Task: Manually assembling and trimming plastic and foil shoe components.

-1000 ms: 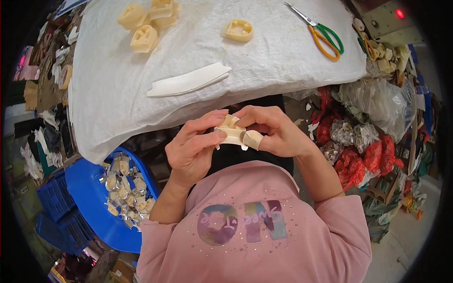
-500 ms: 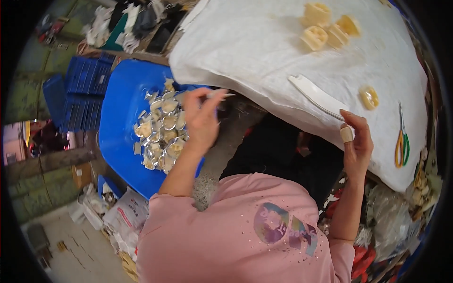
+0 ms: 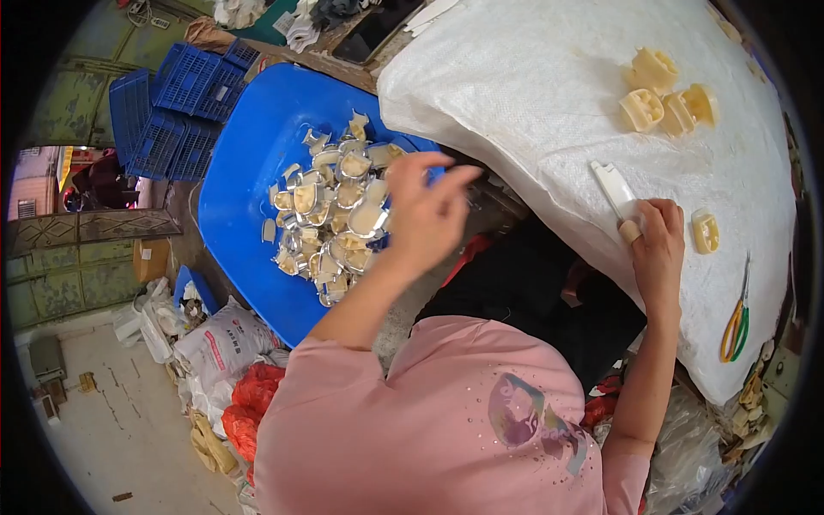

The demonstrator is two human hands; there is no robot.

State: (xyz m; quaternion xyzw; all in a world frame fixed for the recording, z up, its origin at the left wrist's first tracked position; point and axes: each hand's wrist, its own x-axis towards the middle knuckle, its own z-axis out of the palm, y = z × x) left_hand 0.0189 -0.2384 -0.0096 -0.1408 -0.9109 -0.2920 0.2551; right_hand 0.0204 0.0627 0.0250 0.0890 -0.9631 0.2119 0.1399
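Observation:
My left hand [image 3: 429,210] is raised over the right side of a blue plastic tub [image 3: 245,146], its fingers apart and slightly blurred, with nothing visible in them. Inside the tub lies a heap of cream-coloured moulded pieces [image 3: 350,194] with shiny silver rims. At the table's near edge, my right hand [image 3: 659,245] has its fingers closed on the near end of a flat white knife-like tool [image 3: 611,187]. A tan cover wraps its thumb. Beside that hand sits a single cream ring-shaped piece [image 3: 705,233].
Several cream hollow pieces [image 3: 665,94] cluster on the white cloth [image 3: 524,94] toward the back. Scissors [image 3: 735,330] with orange and green handles lie at the right. Blue crates [image 3: 193,81] stand behind the tub. Plastic bags [image 3: 227,343] fill the floor at lower left.
The small pale item between my left fingers no longer shows, and those fingers have spread. My right fingers have closed over the white tool's near end. The whole view has shifted.

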